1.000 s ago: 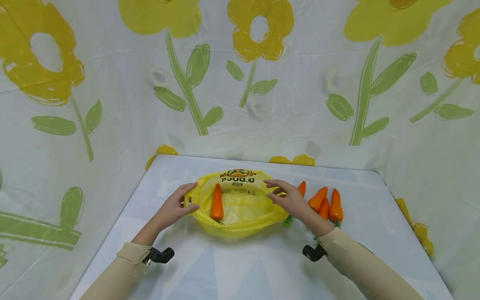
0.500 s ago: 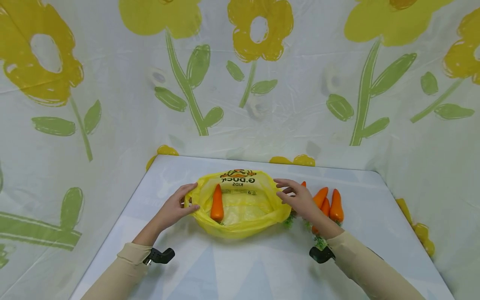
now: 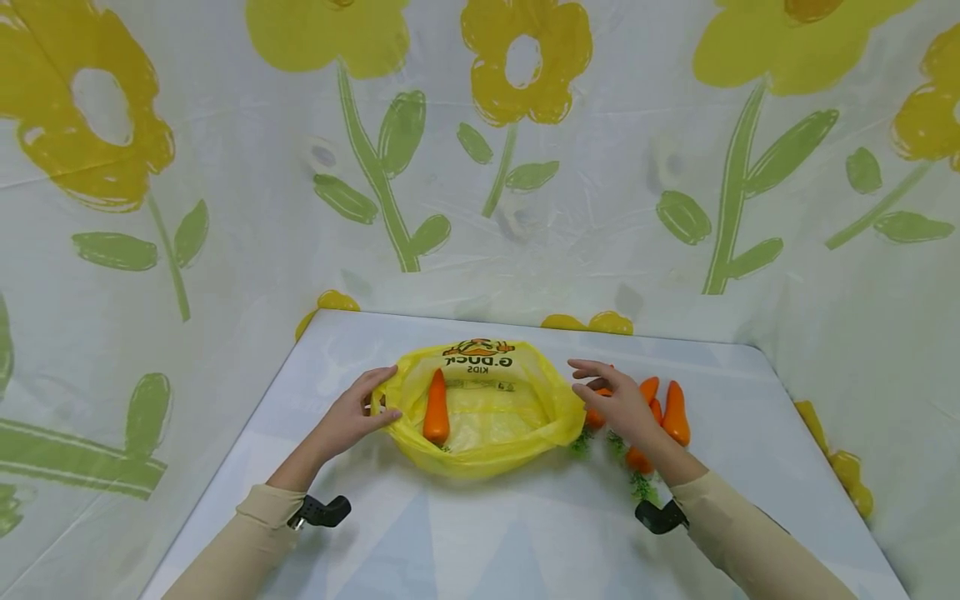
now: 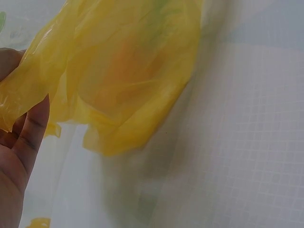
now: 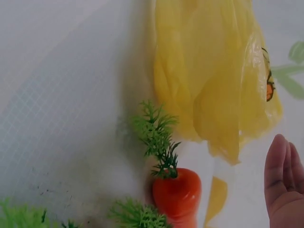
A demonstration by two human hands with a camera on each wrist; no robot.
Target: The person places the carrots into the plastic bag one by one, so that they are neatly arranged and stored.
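A yellow plastic bag (image 3: 480, 463) with a printed duck logo lies on the table, its mouth spread wide. One orange carrot (image 3: 437, 412) with its tip pointing away is inside it. My left hand (image 3: 356, 412) holds the bag's left rim, the thumb on the inner side; the left wrist view shows the plastic (image 4: 133, 85) between thumb and fingers. To the right of the bag, apart from it, hovers my right hand (image 3: 611, 404) with extended, slightly bent fingers and nothing in them. Several more carrots (image 3: 676, 414) lie under and beside it, partly hidden by that hand and forearm.
In the right wrist view a carrot (image 5: 178, 192) with green leaves (image 5: 156, 130) lies close to the bag's side. The pale table (image 3: 450, 542) meets a flower-printed cloth (image 3: 600, 208) at the back and sides.
My right hand has moved away from the bag's right rim, rightward over the loose carrots. The left hand keeps its hold on the rim, and the bag has stayed nearly in place.
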